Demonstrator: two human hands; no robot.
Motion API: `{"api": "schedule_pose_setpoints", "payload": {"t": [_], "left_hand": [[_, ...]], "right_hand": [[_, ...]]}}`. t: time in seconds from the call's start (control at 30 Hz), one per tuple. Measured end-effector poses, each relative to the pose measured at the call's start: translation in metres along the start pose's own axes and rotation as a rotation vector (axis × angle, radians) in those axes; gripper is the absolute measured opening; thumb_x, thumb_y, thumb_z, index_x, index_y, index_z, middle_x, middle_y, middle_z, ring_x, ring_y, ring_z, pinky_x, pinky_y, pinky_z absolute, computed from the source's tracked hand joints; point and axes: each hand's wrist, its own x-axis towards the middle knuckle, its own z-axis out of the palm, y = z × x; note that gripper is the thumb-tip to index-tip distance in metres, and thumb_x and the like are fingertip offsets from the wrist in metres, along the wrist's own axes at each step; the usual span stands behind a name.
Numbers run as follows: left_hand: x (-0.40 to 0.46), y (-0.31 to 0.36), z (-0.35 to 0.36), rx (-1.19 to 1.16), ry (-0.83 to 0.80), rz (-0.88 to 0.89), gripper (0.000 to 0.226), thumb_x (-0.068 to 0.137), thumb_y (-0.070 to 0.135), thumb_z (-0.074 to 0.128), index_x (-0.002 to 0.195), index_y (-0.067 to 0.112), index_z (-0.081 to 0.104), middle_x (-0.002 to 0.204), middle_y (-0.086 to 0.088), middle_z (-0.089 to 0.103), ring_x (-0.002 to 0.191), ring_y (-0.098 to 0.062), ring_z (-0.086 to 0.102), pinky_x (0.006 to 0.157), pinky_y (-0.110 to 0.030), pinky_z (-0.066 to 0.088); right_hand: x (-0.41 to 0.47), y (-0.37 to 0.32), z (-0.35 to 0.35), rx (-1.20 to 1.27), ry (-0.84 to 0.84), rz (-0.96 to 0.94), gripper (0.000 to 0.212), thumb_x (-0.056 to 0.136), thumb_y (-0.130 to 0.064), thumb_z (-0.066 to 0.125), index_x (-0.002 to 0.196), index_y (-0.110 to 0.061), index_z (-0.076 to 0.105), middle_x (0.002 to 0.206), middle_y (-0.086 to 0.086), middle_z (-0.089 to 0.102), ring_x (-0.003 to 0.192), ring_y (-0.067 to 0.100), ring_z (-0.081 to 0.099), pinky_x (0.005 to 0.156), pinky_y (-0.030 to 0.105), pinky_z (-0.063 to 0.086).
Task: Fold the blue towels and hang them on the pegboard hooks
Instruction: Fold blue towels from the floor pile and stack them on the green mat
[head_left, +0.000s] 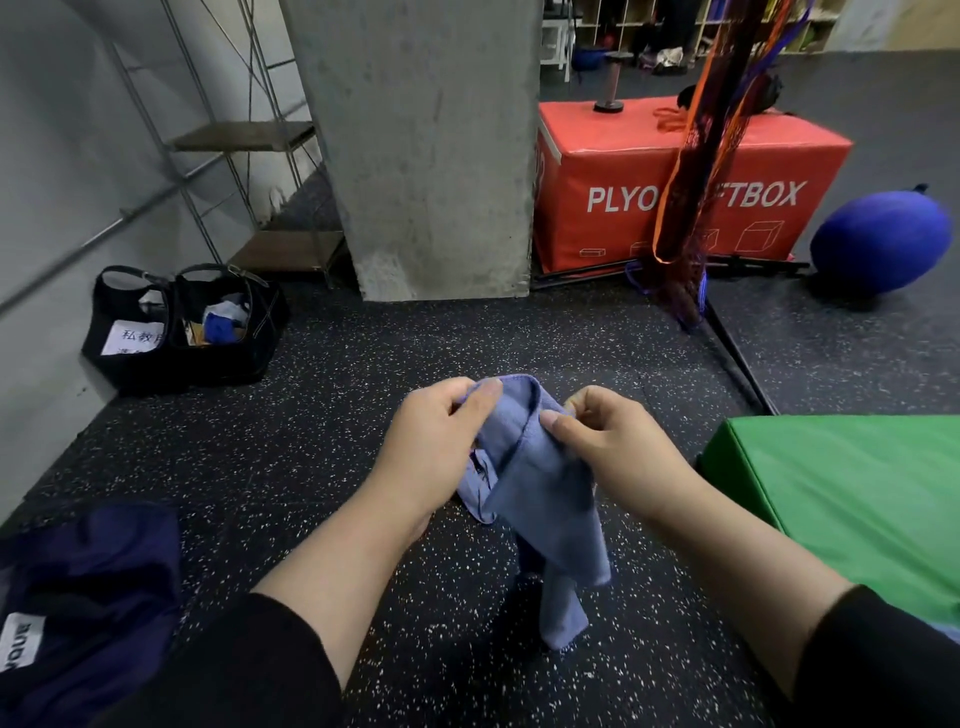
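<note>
Two hands are holding up a soft blue cloth towel (540, 488) over the black speckled rubber floor (363, 364). The left hand (431, 441) is pinching the towel's top edge with thumb and fingers. The right hand (613, 441) is pinching the other side of that edge. The rest of the towel is hanging down between the arms. A green padded mat (852, 499) is lying to the right.

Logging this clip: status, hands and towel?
Left hand and right hand both pinch blue towel at top edge. Towel bunched, hanging, unfolded. No pegboard in view.
</note>
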Motion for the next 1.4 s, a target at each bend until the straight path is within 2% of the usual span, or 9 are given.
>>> {"api": "schedule_pose_setpoints", "payload": {"t": [0.13,0.3,0.47,0.7,0.8,0.93,1.13,1.3,1.4], "left_hand": [[-0.003,0.002,0.003,-0.207,-0.039,-0.117,0.042,0.094,0.048,0.058,0.095,0.008,0.073,0.099,-0.022,0.074,0.100,-0.041,0.071,0.088,-0.061,0.057],[-0.002,0.004,0.001,-0.226,-0.026,-0.092,0.037,0.098,0.047,0.051,0.099,0.015,0.071,0.105,-0.027,0.070,0.105,-0.048,0.066,0.088,-0.061,0.056],[0.000,0.008,-0.009,-0.103,0.131,0.004,0.033,0.104,0.031,0.054,0.082,0.011,0.067,0.071,-0.003,0.061,0.066,-0.011,0.051,0.063,-0.035,0.046],[0.008,0.007,-0.032,-0.185,0.237,0.053,0.034,0.098,0.030,0.066,0.083,0.000,0.065,0.073,-0.007,0.051,0.072,-0.016,0.042,0.067,-0.035,0.036],[0.006,0.009,-0.030,-0.120,0.126,0.053,0.035,0.098,0.032,0.066,0.081,0.001,0.068,0.070,-0.006,0.055,0.068,-0.014,0.045,0.064,-0.035,0.037],[-0.001,0.008,-0.017,0.132,-0.082,0.083,0.044,0.099,0.042,0.059,0.073,0.006,0.062,0.063,-0.002,0.049,0.061,-0.012,0.039,0.056,-0.038,0.034],[-0.002,0.001,-0.001,0.046,0.040,-0.078,0.039,0.087,0.046,0.074,0.079,0.010,0.061,0.069,-0.006,0.070,0.061,-0.012,0.051,0.060,-0.033,0.041],[-0.009,-0.024,-0.011,0.072,-0.473,-0.277,0.026,0.096,0.030,0.068,0.093,0.004,0.068,0.085,0.000,0.068,0.071,-0.008,0.058,0.067,-0.022,0.043],[-0.013,-0.045,-0.015,0.377,-0.555,-0.366,0.036,0.097,0.044,0.059,0.084,0.010,0.061,0.080,-0.002,0.055,0.075,-0.012,0.050,0.082,-0.041,0.050]], "right_hand": [[-0.004,-0.004,0.011,-0.107,0.108,-0.083,0.024,0.088,-0.036,0.074,0.084,-0.021,0.057,0.069,-0.011,0.054,0.059,0.003,0.045,0.059,0.023,0.040],[-0.010,-0.013,0.028,-0.112,-0.086,-0.094,0.037,0.077,-0.060,0.071,0.091,-0.027,0.066,0.081,-0.008,0.071,0.075,0.006,0.064,0.075,0.032,0.053],[-0.006,-0.012,0.025,-0.200,-0.127,-0.109,0.022,0.085,-0.016,0.069,0.082,-0.038,0.064,0.073,-0.013,0.068,0.063,0.003,0.058,0.064,0.027,0.051],[0.002,-0.015,0.008,-0.316,0.004,-0.057,0.018,0.088,-0.012,0.053,0.077,-0.024,0.062,0.066,-0.007,0.064,0.061,0.008,0.051,0.059,0.029,0.043],[0.003,-0.016,0.007,-0.256,-0.025,-0.102,0.011,0.088,-0.019,0.065,0.092,-0.029,0.065,0.083,-0.007,0.070,0.075,0.006,0.060,0.070,0.024,0.048],[0.000,-0.022,0.012,-0.158,-0.244,-0.173,0.059,0.082,-0.036,0.082,0.134,-0.034,0.056,0.124,-0.021,0.065,0.116,-0.011,0.056,0.098,0.012,0.041],[-0.001,-0.023,0.022,-0.231,-0.151,-0.194,0.030,0.091,-0.033,0.073,0.076,-0.010,0.060,0.057,-0.013,0.045,0.054,0.004,0.035,0.052,0.024,0.030],[0.006,-0.024,0.002,-0.231,0.083,-0.120,0.029,0.097,-0.030,0.062,0.075,-0.013,0.054,0.060,-0.008,0.049,0.057,0.007,0.040,0.055,0.030,0.033],[0.009,-0.015,-0.013,-0.272,0.071,-0.075,0.020,0.097,-0.030,0.060,0.083,-0.017,0.059,0.069,-0.006,0.059,0.064,0.011,0.050,0.060,0.031,0.040]]}}
